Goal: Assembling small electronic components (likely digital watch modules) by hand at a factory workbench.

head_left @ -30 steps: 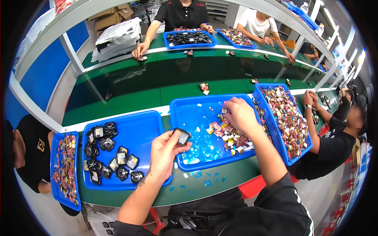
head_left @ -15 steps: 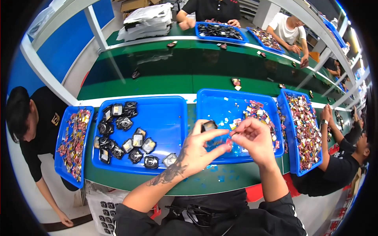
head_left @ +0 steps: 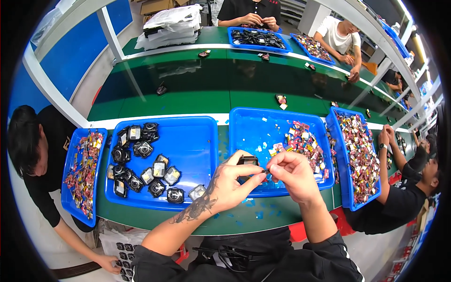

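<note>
My left hand (head_left: 235,185) is closed around a small black watch-like case (head_left: 247,162), which shows between its thumb and curled fingers. Its thumb and index fingertips meet my right hand (head_left: 297,177), which pinches something tiny and dark at that spot; the fingers hide most of it. Both hands are above the near edge of a blue tray (head_left: 239,136) with small red-and-yellow parts (head_left: 303,141) and blue film scraps. To the left, another blue tray (head_left: 197,136) contains several black watch-like cases (head_left: 156,188), some with a pale square face.
Blue bins of small parts stand at far left (head_left: 70,188) and right (head_left: 346,188). Beyond a white rail lies a green conveyor (head_left: 202,101) carrying scattered parts. Co-workers sit across and on both sides. At lower left, a co-worker's hand (head_left: 109,264) touches a sheet of black cases (head_left: 126,256).
My hands have drawn together until the fingertips meet; the reddish piece by my left thumb no longer shows. The left co-worker's hand has moved to the black cases. The view has shifted slightly.
</note>
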`<action>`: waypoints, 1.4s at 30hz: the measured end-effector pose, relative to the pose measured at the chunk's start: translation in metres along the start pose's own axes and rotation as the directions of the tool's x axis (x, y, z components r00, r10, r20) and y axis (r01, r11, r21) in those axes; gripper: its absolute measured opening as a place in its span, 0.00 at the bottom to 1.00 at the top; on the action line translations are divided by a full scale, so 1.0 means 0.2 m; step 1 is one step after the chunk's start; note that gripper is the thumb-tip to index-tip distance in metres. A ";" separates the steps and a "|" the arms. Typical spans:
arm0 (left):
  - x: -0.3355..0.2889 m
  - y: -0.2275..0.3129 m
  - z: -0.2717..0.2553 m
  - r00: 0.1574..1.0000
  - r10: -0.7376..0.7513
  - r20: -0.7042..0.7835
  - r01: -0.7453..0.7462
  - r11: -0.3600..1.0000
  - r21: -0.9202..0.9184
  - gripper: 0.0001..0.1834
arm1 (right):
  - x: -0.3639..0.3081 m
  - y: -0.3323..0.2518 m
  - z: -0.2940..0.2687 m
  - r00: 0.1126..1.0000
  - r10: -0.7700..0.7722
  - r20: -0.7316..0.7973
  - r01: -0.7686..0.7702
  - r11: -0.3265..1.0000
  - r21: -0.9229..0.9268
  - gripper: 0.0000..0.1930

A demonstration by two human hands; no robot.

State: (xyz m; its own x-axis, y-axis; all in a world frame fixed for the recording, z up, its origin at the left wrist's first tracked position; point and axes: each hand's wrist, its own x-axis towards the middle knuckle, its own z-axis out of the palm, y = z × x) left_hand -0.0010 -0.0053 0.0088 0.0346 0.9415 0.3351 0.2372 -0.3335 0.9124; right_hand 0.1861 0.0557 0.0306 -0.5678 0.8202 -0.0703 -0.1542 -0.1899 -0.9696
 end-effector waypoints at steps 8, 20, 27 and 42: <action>0.01 -0.02 0.00 0.990 -0.071 0.126 0.082 0.992 -0.091 0.09 | 0.05 0.01 -0.09 0.956 0.178 0.233 -0.184 0.983 0.007 0.10; 0.02 -0.06 0.00 0.943 -0.245 0.225 0.306 0.903 -0.300 0.10 | 0.08 0.11 -0.03 0.876 -0.459 0.149 0.253 0.175 -0.951 0.06; 0.00 -0.05 0.01 0.958 -0.224 0.181 0.228 0.974 -0.002 0.11 | 0.01 0.11 0.04 0.957 -0.280 -0.074 0.217 0.861 -0.459 0.04; 0.00 -0.04 0.01 0.985 -0.159 -0.061 0.136 0.951 -0.276 0.22 | -0.02 -0.05 0.19 0.832 -0.552 0.053 0.382 0.500 -0.777 0.05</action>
State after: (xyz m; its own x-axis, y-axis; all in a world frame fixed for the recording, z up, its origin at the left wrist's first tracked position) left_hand -0.0006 -0.0024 0.0001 -0.0630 0.9778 0.1998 -0.0377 -0.2024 0.9786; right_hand 0.1595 0.0339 0.0485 -0.4304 0.7584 0.4895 0.3342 0.6376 -0.6940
